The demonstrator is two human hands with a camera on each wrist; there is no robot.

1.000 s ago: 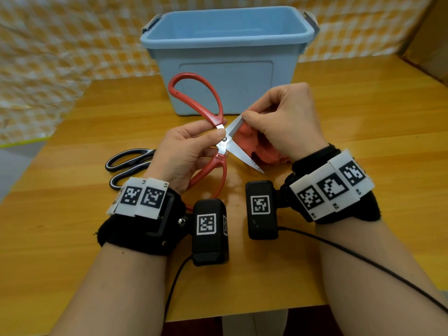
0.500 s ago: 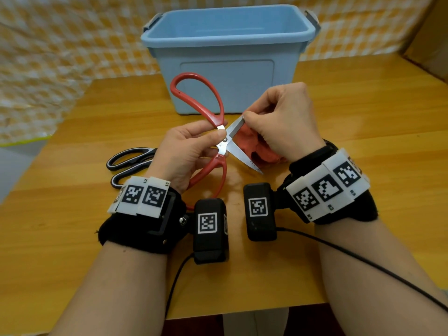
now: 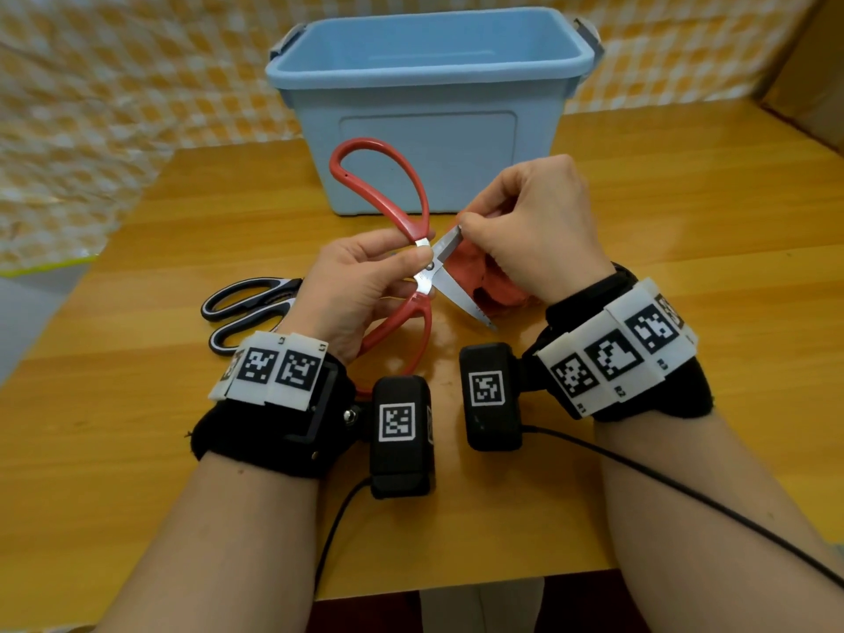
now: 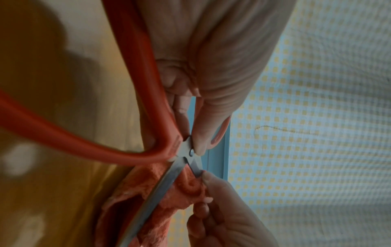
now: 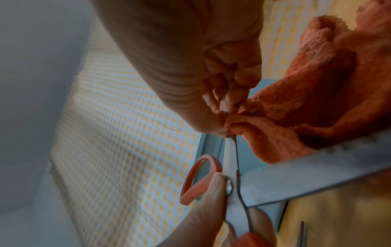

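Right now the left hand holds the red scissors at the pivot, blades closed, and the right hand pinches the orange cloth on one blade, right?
No: the blades stand open, as the head view shows. The left hand does hold the red scissors at the pivot, and the right hand pinches the orange cloth on one blade.

In front of the blue bin (image 3: 429,162), the left grip (image 3: 351,299) holds red scissors (image 3: 427,276) at the pivot, blades apart. The right grip (image 3: 539,226) pinches an orange cloth (image 3: 475,276) against one blade's tip. Black scissors (image 3: 269,310) lie on the surface (image 3: 685,249), left of the bin.
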